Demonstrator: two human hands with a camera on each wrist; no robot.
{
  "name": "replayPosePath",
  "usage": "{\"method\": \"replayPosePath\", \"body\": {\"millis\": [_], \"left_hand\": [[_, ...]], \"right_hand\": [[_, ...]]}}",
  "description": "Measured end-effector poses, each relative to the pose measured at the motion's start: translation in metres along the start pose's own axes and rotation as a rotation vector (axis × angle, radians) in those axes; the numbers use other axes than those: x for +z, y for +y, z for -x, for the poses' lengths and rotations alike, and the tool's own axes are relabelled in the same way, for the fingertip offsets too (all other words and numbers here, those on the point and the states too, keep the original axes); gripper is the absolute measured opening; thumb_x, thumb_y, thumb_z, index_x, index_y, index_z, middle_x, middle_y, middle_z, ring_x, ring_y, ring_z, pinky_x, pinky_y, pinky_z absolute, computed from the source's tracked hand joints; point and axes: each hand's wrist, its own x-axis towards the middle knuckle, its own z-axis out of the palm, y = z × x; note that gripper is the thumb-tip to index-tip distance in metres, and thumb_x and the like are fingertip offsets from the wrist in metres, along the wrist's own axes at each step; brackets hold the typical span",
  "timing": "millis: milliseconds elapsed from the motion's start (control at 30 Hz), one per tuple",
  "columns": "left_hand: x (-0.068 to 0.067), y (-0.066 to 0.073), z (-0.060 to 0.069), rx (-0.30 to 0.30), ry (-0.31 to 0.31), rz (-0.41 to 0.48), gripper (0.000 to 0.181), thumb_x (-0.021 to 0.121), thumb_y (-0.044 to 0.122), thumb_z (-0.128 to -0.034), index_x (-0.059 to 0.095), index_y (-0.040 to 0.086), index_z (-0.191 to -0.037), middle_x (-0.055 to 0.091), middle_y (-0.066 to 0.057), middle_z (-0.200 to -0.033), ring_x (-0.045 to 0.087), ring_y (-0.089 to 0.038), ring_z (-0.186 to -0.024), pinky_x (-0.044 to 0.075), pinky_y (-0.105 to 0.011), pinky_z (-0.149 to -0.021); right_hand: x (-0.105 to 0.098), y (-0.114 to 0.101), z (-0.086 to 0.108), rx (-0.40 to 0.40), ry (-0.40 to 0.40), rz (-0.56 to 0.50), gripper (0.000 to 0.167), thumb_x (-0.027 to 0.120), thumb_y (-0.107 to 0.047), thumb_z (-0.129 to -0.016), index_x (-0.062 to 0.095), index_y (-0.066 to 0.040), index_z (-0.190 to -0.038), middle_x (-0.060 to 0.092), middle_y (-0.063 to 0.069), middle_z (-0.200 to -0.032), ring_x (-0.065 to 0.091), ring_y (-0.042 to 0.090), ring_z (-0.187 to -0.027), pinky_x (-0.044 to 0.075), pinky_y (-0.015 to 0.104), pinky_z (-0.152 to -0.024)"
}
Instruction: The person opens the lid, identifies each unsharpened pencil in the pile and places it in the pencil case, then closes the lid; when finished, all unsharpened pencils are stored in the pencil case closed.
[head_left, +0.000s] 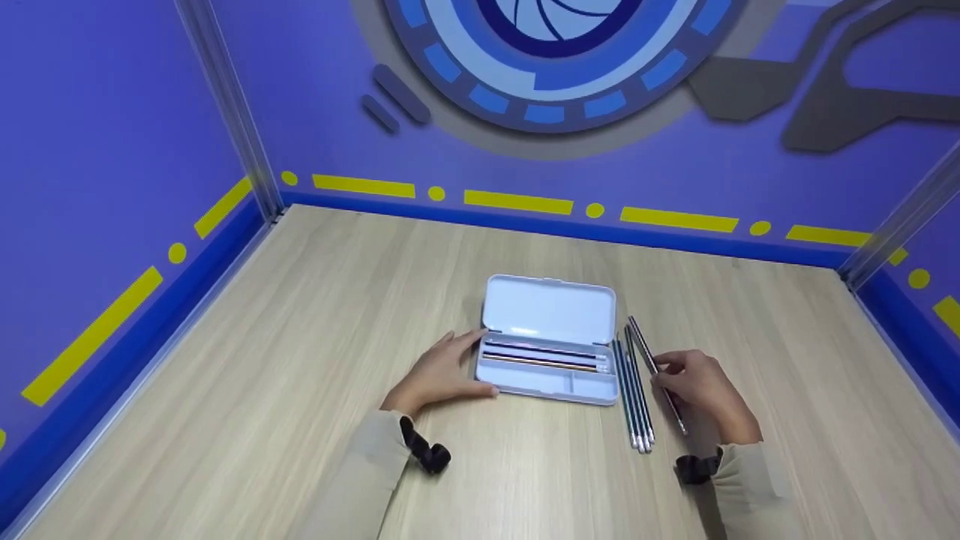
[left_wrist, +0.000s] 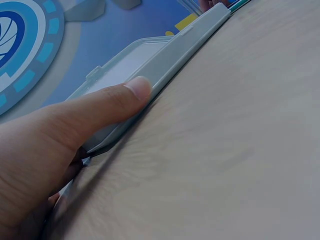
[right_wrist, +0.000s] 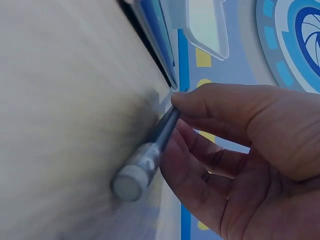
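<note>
A pale pencil case (head_left: 551, 309) lies open on the table, its lid tipped back, with several pencils (head_left: 544, 361) in its long compartment. My left hand (head_left: 442, 373) holds the case's left end, the thumb along the front wall (left_wrist: 165, 62). Between thumb and fingers, my right hand (head_left: 701, 386) pinches a dark pencil (head_left: 643, 345), whose white eraser end (right_wrist: 131, 182) points towards the right wrist camera. Just right of the case, several dark pencils (head_left: 637, 405) lie side by side, eraser ends towards me.
The wooden table (head_left: 360, 300) is bounded by a blue-purple wall (head_left: 315, 97) at the back and by side walls at left and right, with metal posts at the corners. Black straps with small devices sit on both wrists.
</note>
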Motion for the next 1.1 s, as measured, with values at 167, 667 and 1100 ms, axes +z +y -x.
{"method": "replayPosePath", "body": {"millis": [167, 667, 1100], "left_hand": [[-0.002, 0.001, 0.001, 0.006, 0.002, -0.003, 0.103, 0.084, 0.056, -0.0611, 0.038, 0.026, -0.148, 0.042, 0.003, -0.151, 0.021, -0.043, -0.144, 0.022, -0.056, -0.117], [-0.001, 0.002, 0.002, 0.014, 0.004, 0.001, 0.103, 0.083, 0.058, -0.0615, 0.038, 0.027, -0.148, 0.041, 0.003, -0.151, 0.022, -0.043, -0.144, 0.023, -0.056, -0.117], [0.000, 0.001, 0.001, -0.003, 0.001, -0.003, 0.104, 0.083, 0.059, -0.0604, 0.037, 0.027, -0.149, 0.039, 0.002, -0.153, 0.021, -0.042, -0.144, 0.023, -0.056, -0.117]], "right_hand": [[-0.003, -0.003, 0.000, -0.043, 0.015, 0.014, 0.039, 0.062, -0.004, -0.086, 0.058, 0.012, -0.121, 0.066, 0.022, -0.097, 0.060, 0.014, -0.067, 0.052, 0.026, -0.056], [-0.010, -0.029, -0.005, -0.111, 0.108, -0.022, 0.031, 0.057, -0.003, -0.094, 0.061, 0.006, -0.123, 0.065, 0.020, -0.104, 0.059, 0.017, -0.075, 0.053, 0.024, -0.057], [-0.006, -0.053, -0.018, -0.258, 0.078, 0.027, 0.025, 0.060, 0.002, -0.090, 0.069, 0.003, -0.113, 0.070, 0.019, -0.106, 0.064, 0.023, -0.084, 0.055, 0.027, -0.069]]}}
